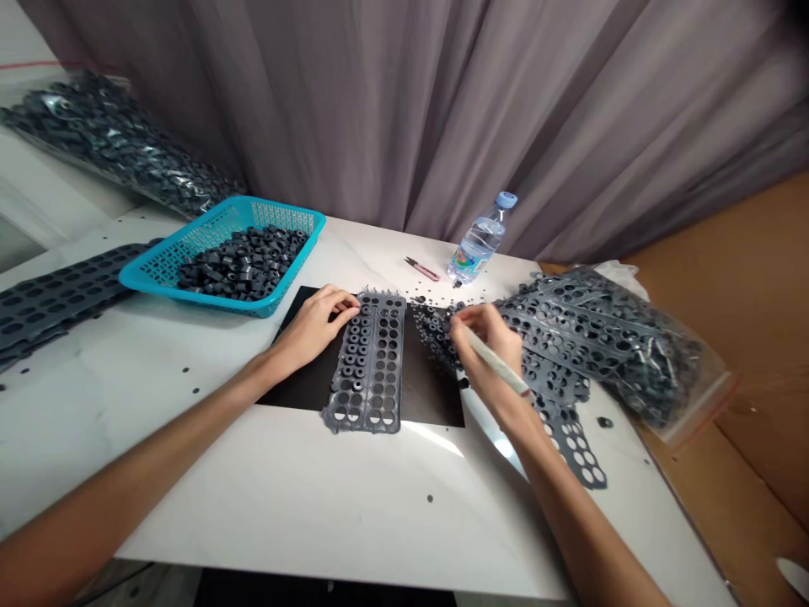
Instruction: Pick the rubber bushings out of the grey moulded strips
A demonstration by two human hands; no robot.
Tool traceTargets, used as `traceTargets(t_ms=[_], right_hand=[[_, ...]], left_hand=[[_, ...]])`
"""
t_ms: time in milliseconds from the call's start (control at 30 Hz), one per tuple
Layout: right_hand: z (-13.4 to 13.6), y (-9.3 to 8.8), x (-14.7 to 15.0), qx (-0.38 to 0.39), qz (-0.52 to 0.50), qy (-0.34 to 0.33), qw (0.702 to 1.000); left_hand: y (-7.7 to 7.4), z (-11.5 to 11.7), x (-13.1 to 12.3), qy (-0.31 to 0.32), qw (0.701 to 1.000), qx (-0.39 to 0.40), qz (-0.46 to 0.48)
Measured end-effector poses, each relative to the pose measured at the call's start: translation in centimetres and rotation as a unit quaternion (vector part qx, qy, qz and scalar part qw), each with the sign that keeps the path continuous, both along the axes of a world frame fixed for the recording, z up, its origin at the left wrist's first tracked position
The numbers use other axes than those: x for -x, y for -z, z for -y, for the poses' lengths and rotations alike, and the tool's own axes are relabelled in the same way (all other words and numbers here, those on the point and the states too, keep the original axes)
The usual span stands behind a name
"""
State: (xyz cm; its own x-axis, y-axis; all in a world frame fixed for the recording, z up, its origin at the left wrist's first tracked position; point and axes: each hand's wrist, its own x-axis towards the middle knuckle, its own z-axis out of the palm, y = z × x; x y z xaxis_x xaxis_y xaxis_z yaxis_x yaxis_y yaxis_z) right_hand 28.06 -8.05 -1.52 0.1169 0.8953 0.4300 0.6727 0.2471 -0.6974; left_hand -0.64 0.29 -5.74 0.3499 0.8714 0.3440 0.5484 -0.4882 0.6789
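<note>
A dark grey rubber sheet (pixel 390 362) with rows of round holes lies on a black mat (pixel 430 396). Its left rows still carry small ring-shaped pieces (pixel 357 346); most right-hand holes are open. My left hand (pixel 322 319) pinches the sheet's upper left edge between thumb and fingertips. To the right of the sheet, my right hand (pixel 490 341) grips a pale, pen-like tool (pixel 496 361), whose tip is hidden behind the fingers. Beside that hand, many small dark scraps (pixel 435 324) are heaped on the mat.
A blue basket (pixel 224 303) of dark rings stands at left, near stacked sheets (pixel 56 291) and a full plastic bag (pixel 120 139). Pink-handled snips (pixel 422 269) and a water bottle (pixel 479 244) are at the back. Punched-out sheets (pixel 572 447) and another bag (pixel 663 371) lie right.
</note>
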Motion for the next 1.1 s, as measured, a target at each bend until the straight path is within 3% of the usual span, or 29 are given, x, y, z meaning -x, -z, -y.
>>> traceTargets(t_ms=[100, 200, 433, 567, 667, 800, 867, 967, 1100], right_hand=[[1.3, 0.2, 2.8, 0.076, -0.043, -0.104, 0.991], [2.1, 0.6, 4.7, 0.129, -0.061, -0.166, 0.976], [2.1, 2.5, 4.9, 0.182, -0.119, -0.210, 0.953], [1.9, 3.0, 4.6, 0.192, -0.145, -0.226, 0.944], [1.9, 2.8, 4.7, 0.192, -0.136, -0.225, 0.946], [1.8, 2.6, 4.9, 0.189, -0.126, -0.218, 0.949], [1.8, 2.5, 5.0, 0.187, -0.115, -0.217, 0.951], [1.9, 2.4, 5.1, 0.174, -0.093, -0.213, 0.957], [2.0, 2.1, 5.2, 0.163, -0.101, -0.197, 0.961]], left_hand=[[0.1, 0.3, 0.1, 0.010, 1.000, 0.016, 0.003], [-0.4, 0.3, -0.1, 0.024, 0.999, 0.031, 0.009], [-1.4, -0.7, -0.2, 0.138, 0.975, 0.144, 0.099], [-1.1, -0.5, 0.2, 0.177, 0.969, 0.130, 0.117], [-1.5, 0.1, 0.4, 0.190, 0.978, 0.058, 0.056], [-2.3, 0.3, 0.8, 0.131, 0.982, -0.131, -0.023], [-2.2, -0.1, 1.0, 0.076, 0.980, -0.181, -0.035], [-1.5, -0.7, 1.2, 0.019, 0.982, -0.176, -0.069], [-1.6, -0.3, 1.4, 0.006, 0.987, -0.139, -0.084]])
